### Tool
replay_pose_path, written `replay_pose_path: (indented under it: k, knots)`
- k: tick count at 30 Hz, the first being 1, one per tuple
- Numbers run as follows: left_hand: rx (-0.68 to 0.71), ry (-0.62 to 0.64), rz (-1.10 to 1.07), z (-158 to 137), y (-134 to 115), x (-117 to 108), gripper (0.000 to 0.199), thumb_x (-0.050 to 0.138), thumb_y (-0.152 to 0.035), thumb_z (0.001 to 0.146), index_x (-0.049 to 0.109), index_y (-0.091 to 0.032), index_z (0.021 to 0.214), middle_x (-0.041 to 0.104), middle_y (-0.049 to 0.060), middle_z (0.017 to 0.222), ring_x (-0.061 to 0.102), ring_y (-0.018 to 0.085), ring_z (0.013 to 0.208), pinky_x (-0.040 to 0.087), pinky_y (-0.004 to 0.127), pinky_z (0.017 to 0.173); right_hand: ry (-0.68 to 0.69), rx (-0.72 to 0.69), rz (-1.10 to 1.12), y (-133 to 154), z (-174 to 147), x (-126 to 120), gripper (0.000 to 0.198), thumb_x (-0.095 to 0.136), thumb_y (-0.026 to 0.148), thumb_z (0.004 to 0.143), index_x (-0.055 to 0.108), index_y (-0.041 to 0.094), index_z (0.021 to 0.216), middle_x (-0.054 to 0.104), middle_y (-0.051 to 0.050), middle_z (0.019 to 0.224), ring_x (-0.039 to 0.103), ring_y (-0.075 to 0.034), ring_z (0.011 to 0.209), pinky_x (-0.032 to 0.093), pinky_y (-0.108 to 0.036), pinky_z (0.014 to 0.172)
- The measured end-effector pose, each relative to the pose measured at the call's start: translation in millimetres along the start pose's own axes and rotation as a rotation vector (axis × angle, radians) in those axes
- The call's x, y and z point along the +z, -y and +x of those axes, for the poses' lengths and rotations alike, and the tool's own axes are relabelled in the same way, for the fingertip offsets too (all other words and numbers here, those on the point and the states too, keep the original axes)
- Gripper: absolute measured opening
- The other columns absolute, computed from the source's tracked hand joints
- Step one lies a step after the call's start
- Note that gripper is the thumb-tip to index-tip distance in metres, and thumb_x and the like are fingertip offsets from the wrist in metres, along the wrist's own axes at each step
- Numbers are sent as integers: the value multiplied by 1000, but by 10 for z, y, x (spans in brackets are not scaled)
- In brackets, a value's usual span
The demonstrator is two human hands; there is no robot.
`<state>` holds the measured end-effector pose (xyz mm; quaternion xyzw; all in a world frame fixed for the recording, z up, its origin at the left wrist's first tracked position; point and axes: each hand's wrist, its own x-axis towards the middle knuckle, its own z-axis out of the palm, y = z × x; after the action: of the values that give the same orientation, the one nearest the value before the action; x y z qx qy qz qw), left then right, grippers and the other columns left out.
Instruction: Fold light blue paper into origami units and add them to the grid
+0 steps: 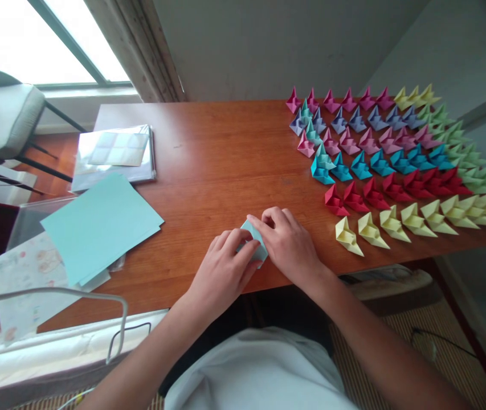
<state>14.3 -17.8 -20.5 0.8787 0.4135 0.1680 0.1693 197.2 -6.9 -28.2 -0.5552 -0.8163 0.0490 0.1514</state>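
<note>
Near the table's front edge lies a small folded piece of light-blue paper (260, 250), partly covered by my fingers. My left hand (229, 259) grips it from the left, its thumb and fingers curled over the paper. On the other side, my right hand (288, 242) pinches the upper right edge between thumb and bent fingers. Right of my hands, the nearest finished shapes are pale yellow origami pieces (347, 236) and red ones (334, 200). A few light-aqua folded pieces (323, 156) sit at the left ends of the rows.
Rows of origami in several colours fill the right of the wooden table (217, 154). Larger aqua sheets (101, 228) lie at the left, over a patterned paper (24, 285). Behind them is a plastic-wrapped pack (117, 154). A grey cable (76, 293) crosses the lower left; a chair (3, 114) stands beyond.
</note>
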Motion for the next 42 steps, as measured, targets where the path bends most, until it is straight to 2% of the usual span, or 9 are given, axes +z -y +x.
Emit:
replay_pose_path:
  k: [4,7,11,18,23,27,29,35,42]
  knots:
    - [7,31,-18,-19,10,-23,24,60,-31,94,60,-19,114,60,11,118,56,27,105,50,45,94,-32,24,335,-117,0,-67,43,50,15,98,52,23,140,65,-8,107,60,-24,101,52,-39,89]
    - [-7,22,-30,-25,9,-22,25,60,-32,95,60,-19,116,59,12,121,55,28,108,50,46,95,-84,98,457,-178,-57,-112,34,48,14,98,59,21,129,66,-8,102,62,-23,97,52,-39,89]
    - [-10,33,-39,-18,21,-16,32,60,-30,94,58,-19,124,55,13,136,53,29,117,49,46,100,-85,146,439,-167,-159,-148,22,50,15,97,68,19,110,69,-8,98,63,-24,93,51,-39,85]
    - [9,76,-30,75,56,-70,46,67,-35,90,56,-16,130,46,15,153,55,31,114,50,47,100,-36,211,488,-110,-196,-185,21,54,16,95,67,20,111,68,-6,93,63,-22,87,51,-36,78]
    - [0,95,-28,120,53,-110,48,70,-35,87,57,-16,129,46,15,154,58,30,107,53,47,96,36,126,523,-119,-249,-245,33,57,13,93,61,23,125,68,-6,102,61,-23,94,52,-39,85]
    - [15,65,-23,138,75,-98,33,55,-24,96,59,-16,128,51,14,151,61,27,105,53,44,94,39,37,506,-143,-296,-239,37,55,5,91,65,26,120,67,-5,105,60,-23,98,51,-40,89]
    - [15,32,-14,135,92,-75,31,49,-18,98,60,-17,126,53,12,149,62,25,104,54,42,93,3,27,503,-158,-309,-198,34,54,5,92,66,25,117,67,-5,102,60,-22,95,51,-39,87]
    - [25,-86,-17,71,129,-11,25,51,-16,97,64,-17,118,63,10,137,59,25,111,53,40,98,-85,14,459,-176,-312,-98,25,57,11,94,69,24,111,67,-6,97,60,-21,92,53,-38,85]
    - [48,-68,-104,59,150,-97,31,47,-7,94,66,-18,116,66,9,131,59,24,113,54,40,97,-75,-41,386,-221,-251,-143,17,61,19,95,73,28,103,66,-7,112,57,-23,103,55,-40,86]
